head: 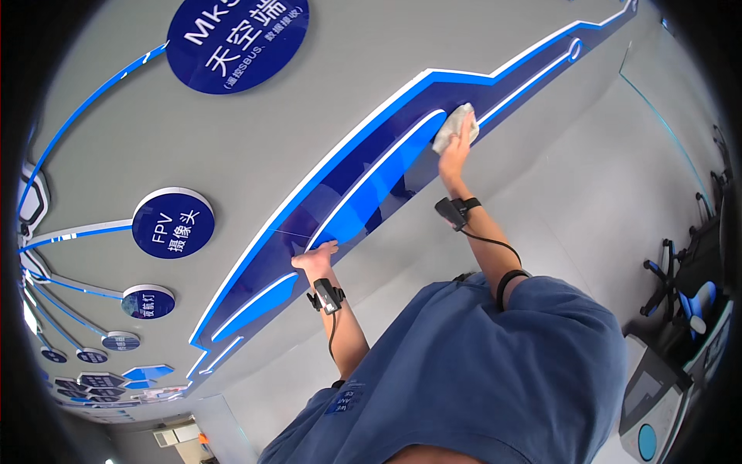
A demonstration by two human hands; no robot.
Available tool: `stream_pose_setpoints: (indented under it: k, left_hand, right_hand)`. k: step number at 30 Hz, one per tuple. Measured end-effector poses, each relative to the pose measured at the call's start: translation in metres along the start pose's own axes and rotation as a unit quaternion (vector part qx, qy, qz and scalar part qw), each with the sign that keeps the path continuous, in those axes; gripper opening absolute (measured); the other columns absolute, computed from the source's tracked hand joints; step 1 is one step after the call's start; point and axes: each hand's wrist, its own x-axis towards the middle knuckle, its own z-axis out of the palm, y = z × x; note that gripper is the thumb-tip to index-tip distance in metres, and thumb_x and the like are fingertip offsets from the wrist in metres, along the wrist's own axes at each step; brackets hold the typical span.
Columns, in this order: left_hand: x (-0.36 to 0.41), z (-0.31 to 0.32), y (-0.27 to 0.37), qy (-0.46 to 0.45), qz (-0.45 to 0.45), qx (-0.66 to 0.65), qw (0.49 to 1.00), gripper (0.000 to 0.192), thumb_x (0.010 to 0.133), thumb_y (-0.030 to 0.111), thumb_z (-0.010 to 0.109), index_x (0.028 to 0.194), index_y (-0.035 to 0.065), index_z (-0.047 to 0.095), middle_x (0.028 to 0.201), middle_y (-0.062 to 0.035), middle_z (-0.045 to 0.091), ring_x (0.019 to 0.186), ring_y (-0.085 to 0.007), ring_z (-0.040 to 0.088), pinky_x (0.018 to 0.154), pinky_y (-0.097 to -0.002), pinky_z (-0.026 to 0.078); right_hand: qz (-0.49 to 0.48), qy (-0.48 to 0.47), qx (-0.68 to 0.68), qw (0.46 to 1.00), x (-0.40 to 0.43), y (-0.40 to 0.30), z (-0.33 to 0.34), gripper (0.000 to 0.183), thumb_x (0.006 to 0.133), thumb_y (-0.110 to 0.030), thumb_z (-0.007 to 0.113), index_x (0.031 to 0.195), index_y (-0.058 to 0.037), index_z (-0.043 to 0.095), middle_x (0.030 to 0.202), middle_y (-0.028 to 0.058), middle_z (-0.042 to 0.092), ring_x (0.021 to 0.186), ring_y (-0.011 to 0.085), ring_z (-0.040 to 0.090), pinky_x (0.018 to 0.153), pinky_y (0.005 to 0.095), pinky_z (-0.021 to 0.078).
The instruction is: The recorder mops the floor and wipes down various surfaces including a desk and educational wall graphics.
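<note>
A long dark-blue glossy panel (359, 156) with bright-blue and white trim is mounted on a grey wall and runs diagonally across the head view. My right hand (455, 155) presses a crumpled whitish cloth (452, 130) to the panel, just past the upper end of its large bright-blue inlay (371, 191). Lower down, my left hand (317, 258) rests on the panel near that inlay's lower end, holding nothing, with its thumb spread. Each forearm has a small black device strapped on, with a cable running from it.
Round blue signs with writing, such as a large one (237, 46) and a smaller one (173, 224), stand out from the wall, joined by blue-and-white strips (87, 233). Office chairs (666, 278) and a grey machine (652, 394) are at the right.
</note>
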Motion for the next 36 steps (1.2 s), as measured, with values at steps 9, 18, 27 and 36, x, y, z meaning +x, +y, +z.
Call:
stream_pose_setpoints:
  k: [9,18,27,36]
  left_hand:
    - [-0.034,0.057,-0.024,0.116,0.014,-0.167,0.979,0.092,0.078,0.048,0.027,0.136,-0.0012,-0.025,0.144,-0.0242,-0.026,0.134,-0.0404,-0.021,0.110,-0.0532,-0.004]
    - [-0.025,0.038,-0.005,0.068,-0.007,-0.167,0.984,0.092,0.079,0.050,0.023,0.133,-0.0031,-0.029,0.139,-0.0287,-0.032,0.130,-0.0463,-0.025,0.107,-0.0619,-0.003]
    - [-0.068,-0.024,0.001,-0.016,-0.064,-0.129,0.989,0.067,0.094,0.043,0.018,0.143,0.0041,-0.007,0.147,-0.0138,-0.026,0.134,-0.0395,-0.022,0.107,-0.0616,0.005]
    - [-0.082,0.029,-0.050,0.070,-0.152,-0.202,0.965,0.066,0.096,0.040,0.019,0.142,0.0003,-0.008,0.148,-0.0206,-0.019,0.135,-0.0379,-0.020,0.106,-0.0588,0.019]
  right_hand:
    - [0.038,-0.131,-0.073,0.988,-0.159,0.034,0.025,0.067,0.089,-0.011,0.039,0.141,0.0072,0.000,0.148,0.0271,-0.008,0.137,0.0412,-0.007,0.112,0.0462,-0.0001]
    - [0.064,-0.193,-0.052,0.978,-0.204,0.016,0.042,0.071,0.088,-0.012,0.043,0.140,0.0094,0.000,0.146,0.0307,-0.009,0.137,0.0434,-0.008,0.111,0.0478,-0.0003]
    - [0.109,0.094,-0.067,0.987,-0.081,0.079,0.021,0.064,0.089,-0.010,0.039,0.142,0.0061,0.007,0.149,0.0236,0.004,0.139,0.0347,0.002,0.113,0.0403,0.0026]
    - [0.221,-0.007,-0.022,0.975,-0.183,0.049,0.065,0.068,0.095,-0.021,0.038,0.142,0.0037,-0.004,0.150,0.0203,-0.007,0.140,0.0315,-0.006,0.113,0.0382,-0.0016]
